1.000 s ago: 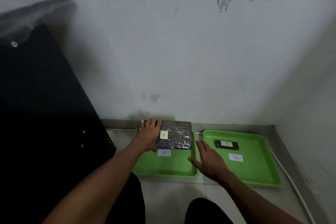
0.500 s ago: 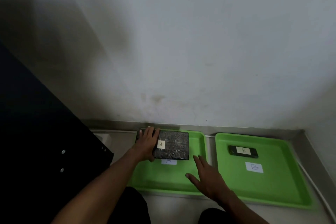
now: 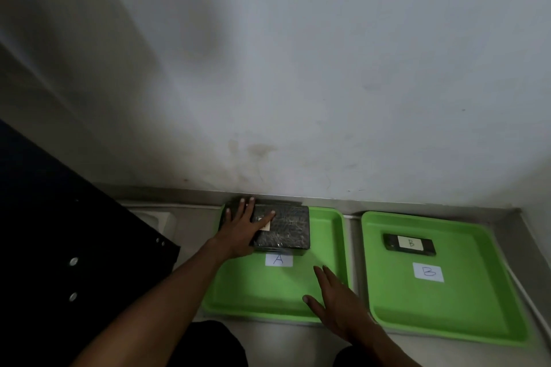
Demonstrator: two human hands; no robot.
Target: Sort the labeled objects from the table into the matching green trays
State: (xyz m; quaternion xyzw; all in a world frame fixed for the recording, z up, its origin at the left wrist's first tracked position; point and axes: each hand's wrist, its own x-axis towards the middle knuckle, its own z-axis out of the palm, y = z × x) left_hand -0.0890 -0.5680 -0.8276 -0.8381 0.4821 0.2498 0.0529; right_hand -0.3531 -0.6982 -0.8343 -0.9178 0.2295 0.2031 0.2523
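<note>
Two green trays lie side by side on the floor against a white wall. The left tray (image 3: 238, 301) carries a paper label A (image 3: 278, 260). A dark wrapped block (image 3: 287, 228) rests at that tray's far left corner; my left hand (image 3: 244, 225) lies flat on top of it with fingers spread, covering its small label. My right hand (image 3: 337, 301) hovers flat and empty over the tray's near right corner. The right tray (image 3: 477, 307) has a paper label B (image 3: 428, 272) and holds a small black device (image 3: 410, 244) tagged B.
A black panel with metal rivets (image 3: 59, 247) fills the left side. The white wall (image 3: 298, 83) stands right behind the trays, with a side wall at the far right. My dark-clad knees (image 3: 214, 345) sit just before the trays.
My left hand has slid further onto the top of the wrapped block, covering its label. The camera has shifted, so the trays appear larger and further right. My right hand stays hovering.
</note>
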